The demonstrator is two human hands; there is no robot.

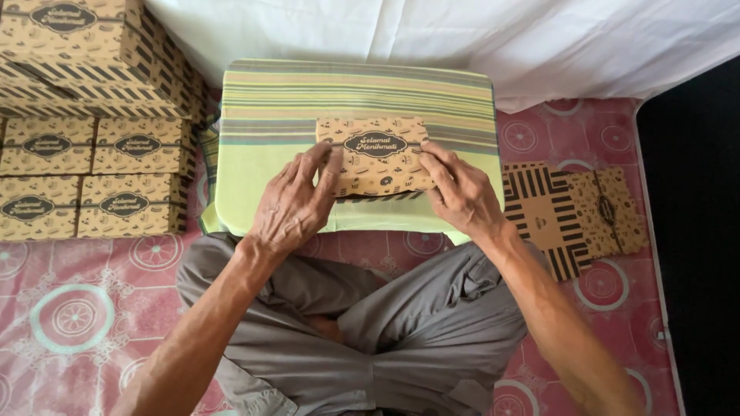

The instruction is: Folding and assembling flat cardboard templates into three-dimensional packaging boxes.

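Observation:
A small brown cardboard box with a dark oval label and black-striped edges lies on a folded green striped cloth. My left hand presses its left side, fingers curled on the lid's edge. My right hand grips its right side with the fingertips on the lid. Both hands hold the box between them, close to the cloth's near edge. My crossed legs in grey trousers sit below.
Several finished boxes of the same kind are stacked at the left. A flat unfolded box blank lies on the pink patterned mat at the right. White fabric hangs behind; a dark floor strip runs along the right.

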